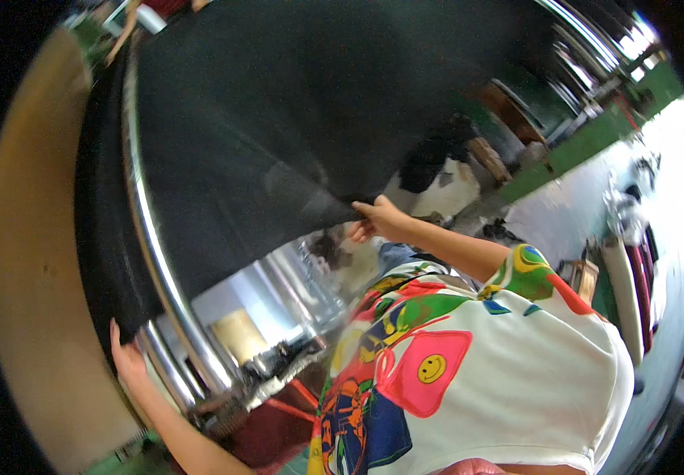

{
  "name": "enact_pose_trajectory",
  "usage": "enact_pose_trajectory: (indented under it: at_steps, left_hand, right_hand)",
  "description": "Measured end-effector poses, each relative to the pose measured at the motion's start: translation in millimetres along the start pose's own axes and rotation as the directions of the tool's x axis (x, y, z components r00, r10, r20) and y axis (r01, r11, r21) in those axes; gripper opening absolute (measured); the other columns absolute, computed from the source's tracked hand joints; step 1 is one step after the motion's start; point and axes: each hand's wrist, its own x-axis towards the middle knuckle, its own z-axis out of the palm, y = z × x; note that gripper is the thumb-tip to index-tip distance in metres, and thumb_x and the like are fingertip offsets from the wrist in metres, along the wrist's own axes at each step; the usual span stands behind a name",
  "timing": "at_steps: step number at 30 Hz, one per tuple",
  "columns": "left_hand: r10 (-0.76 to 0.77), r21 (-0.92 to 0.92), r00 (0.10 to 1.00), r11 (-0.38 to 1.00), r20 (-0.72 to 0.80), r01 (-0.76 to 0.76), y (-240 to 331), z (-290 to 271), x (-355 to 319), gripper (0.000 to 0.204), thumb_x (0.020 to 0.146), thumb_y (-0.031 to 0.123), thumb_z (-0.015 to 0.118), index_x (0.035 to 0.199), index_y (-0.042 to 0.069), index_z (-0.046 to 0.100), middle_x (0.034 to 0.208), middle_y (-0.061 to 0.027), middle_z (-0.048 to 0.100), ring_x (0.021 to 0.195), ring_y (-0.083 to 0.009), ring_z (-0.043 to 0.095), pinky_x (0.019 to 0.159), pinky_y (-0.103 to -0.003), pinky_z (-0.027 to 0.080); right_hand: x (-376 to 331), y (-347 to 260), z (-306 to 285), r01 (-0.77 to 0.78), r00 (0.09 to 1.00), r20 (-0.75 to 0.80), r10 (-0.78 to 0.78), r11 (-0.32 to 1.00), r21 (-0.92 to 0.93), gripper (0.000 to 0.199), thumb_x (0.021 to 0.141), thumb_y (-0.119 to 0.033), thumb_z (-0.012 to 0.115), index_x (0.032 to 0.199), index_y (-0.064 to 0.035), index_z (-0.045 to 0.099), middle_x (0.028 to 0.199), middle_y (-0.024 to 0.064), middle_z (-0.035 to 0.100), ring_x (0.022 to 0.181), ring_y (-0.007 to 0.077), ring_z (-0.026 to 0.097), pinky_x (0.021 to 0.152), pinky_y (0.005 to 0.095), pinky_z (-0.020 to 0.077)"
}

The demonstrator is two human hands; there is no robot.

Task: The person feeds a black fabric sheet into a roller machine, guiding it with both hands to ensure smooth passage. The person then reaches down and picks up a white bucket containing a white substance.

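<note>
Black cloth (294, 119) half drawn over steel roller (164, 269): right hand (377, 219) fingers pinch its edge; left hand (126, 356) fingers grip its other edge.

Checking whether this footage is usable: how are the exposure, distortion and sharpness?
Head view: strong fisheye bend, curving the shiny metal roller; wide black fabric sheet reads dark and nearly featureless; pale floor at right is overexposed; right hand reasonably sharp, left hand softer near the rim.

A black fabric sheet (278, 119) runs over shiny silver rollers (164, 277), beside a white shirt (516, 372) with multicoloured patches.
</note>
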Motion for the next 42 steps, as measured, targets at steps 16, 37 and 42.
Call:
enact_pose_trajectory:
  at_steps: [16,37,42]
  left_hand:
    - [0.141,-0.143,0.941,0.971,-0.308,-0.192,-9.2,-32.4,8.2,0.024,0.072,0.004,0.052,0.094,0.010,0.058,0.093,-0.0071,0.055,0.078,-0.0194,0.049,0.068,-0.033,0.039]
    - [0.220,-0.053,0.902,0.965,-0.370,-0.257,-6.9,-19.1,0.0,0.026,0.065,0.001,0.048,0.086,0.009,0.062,0.099,-0.0069,0.052,0.084,-0.0221,0.044,0.073,-0.035,0.038]
    - [0.099,-0.175,0.782,0.950,-0.616,-0.258,3.6,-17.1,-6.3,0.027,0.065,0.001,0.047,0.087,0.008,0.062,0.100,-0.0069,0.051,0.090,-0.0232,0.042,0.073,-0.036,0.038]
  right_hand:
    - [3.6,19.6,47.3,0.086,0.989,0.136,-0.054,0.966,-0.243,0.023,0.084,-0.022,0.047,0.078,-0.0009,0.052,0.055,0.0111,0.056,0.040,0.0157,0.051,0.039,0.0271,0.0418]
    - [29.3,39.3,153.7,0.035,0.914,0.372,0.161,0.883,-0.469,0.052,0.086,-0.036,0.037,0.054,0.0013,0.054,0.051,0.0107,0.053,0.042,0.0171,0.051,0.044,0.0273,0.0427]
    - [32.4,48.9,177.5,-0.023,0.895,0.374,0.244,0.863,-0.506,0.053,0.087,-0.037,0.034,0.053,0.0003,0.053,0.053,0.0114,0.054,0.043,0.0170,0.050,0.046,0.0269,0.0431]
